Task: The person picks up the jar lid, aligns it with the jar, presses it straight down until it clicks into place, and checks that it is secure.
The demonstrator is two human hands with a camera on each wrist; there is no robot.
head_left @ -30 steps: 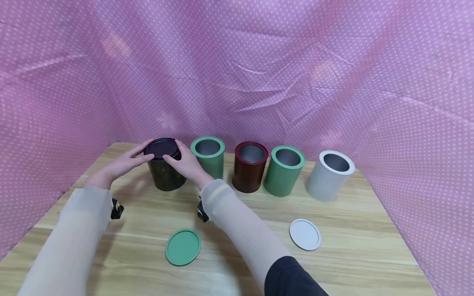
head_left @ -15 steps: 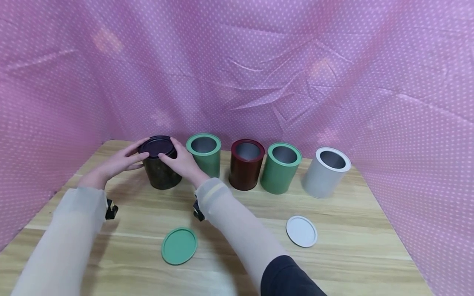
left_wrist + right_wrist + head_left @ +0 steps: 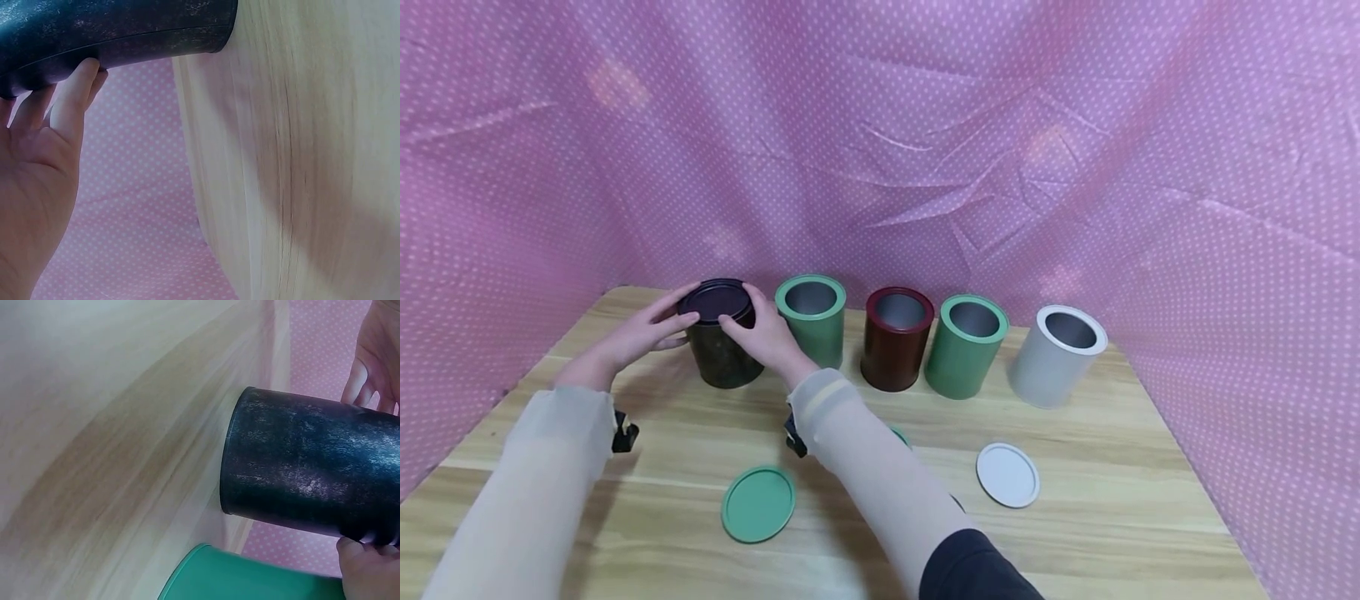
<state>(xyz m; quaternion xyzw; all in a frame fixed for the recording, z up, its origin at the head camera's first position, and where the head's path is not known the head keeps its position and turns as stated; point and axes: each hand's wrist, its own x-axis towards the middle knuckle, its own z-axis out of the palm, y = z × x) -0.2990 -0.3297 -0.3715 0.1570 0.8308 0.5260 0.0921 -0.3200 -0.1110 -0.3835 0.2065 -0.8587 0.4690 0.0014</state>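
Note:
At the far left of the table, in the head view, stands an upright black can [image 3: 721,357] topped by a dark lid [image 3: 718,300]. My left hand [image 3: 642,335] holds its upper left side, with the thumb at the lid's edge and the fingers along the wall. From the right, my right hand [image 3: 769,337] grips the same rim, its thumb at the front of the lid. The right wrist view shows the can's mottled wall [image 3: 300,462] between both hands. Most fingertips behind the can are hidden in the head view.
Right of the black can stand a green can [image 3: 820,340], a dark red can [image 3: 892,354], another green can [image 3: 964,362] and a white can [image 3: 1048,371], all uncovered. Nearer lie a green lid [image 3: 758,505] and a white lid [image 3: 1008,476]. Another green edge [image 3: 901,435] peeks past my right forearm.
The camera view has shifted slightly. My hands stay around the top of the black can, with hardly any finger movement. A green edge now shows beside my right forearm.

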